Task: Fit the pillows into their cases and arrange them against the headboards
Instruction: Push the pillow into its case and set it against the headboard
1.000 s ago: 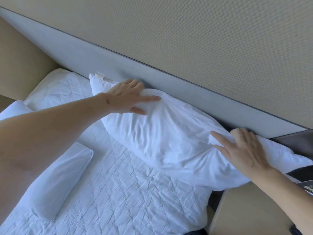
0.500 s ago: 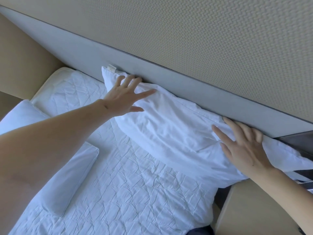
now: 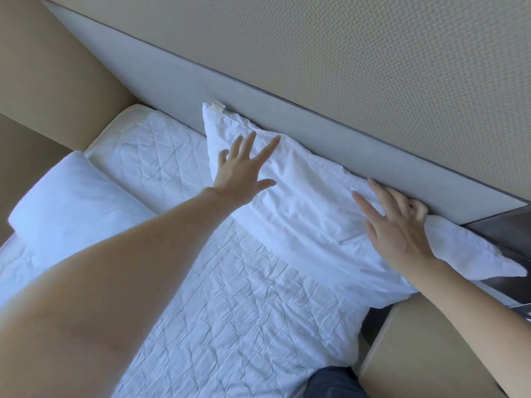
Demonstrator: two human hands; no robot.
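Note:
A white cased pillow [image 3: 310,214] lies along the grey headboard [image 3: 316,139], its right end hanging past the mattress edge. A small tag sticks up at its far left corner. My left hand [image 3: 244,170] rests flat on the pillow's left part, fingers spread. My right hand [image 3: 399,228] presses on the pillow's right part, with the outer fingers curled into the fabric by the headboard. A second white pillow [image 3: 71,208] lies on the left side of the quilted bed [image 3: 224,326].
A beige textured wall [image 3: 388,67] rises above the headboard. A tan side panel [image 3: 48,70] stands at the left. A tan nightstand [image 3: 425,349] sits at the lower right, a dark surface [image 3: 505,225] behind it.
The pillow has slid left along the headboard and sits closer against it. My left hand has opened its fingers wider; my right hand's outer fingers have curled at the top edge.

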